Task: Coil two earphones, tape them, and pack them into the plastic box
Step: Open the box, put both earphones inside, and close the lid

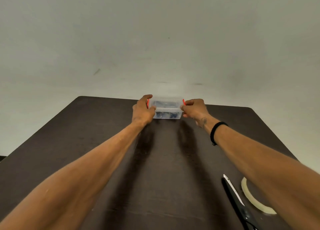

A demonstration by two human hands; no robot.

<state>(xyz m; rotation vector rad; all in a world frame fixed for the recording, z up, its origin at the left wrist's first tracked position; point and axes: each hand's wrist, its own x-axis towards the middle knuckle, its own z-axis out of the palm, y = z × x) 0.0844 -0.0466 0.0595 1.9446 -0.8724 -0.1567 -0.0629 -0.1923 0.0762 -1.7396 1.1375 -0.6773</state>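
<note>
A small clear plastic box (165,105) with red side clips and its lid on stands at the far edge of the dark table (107,143). Dark coiled earphones (167,115) show faintly through its front wall. My left hand (142,110) grips the box's left end, thumb on the lid corner. At the right end my right hand (193,108) holds the box with fingers by the red clip. Both arms are stretched far forward.
Near the front right of the table lie black-handled scissors (236,200) with blades pointing away. A roll of pale tape (254,201) sits beside them, partly hidden under my right forearm. A plain wall rises behind the table.
</note>
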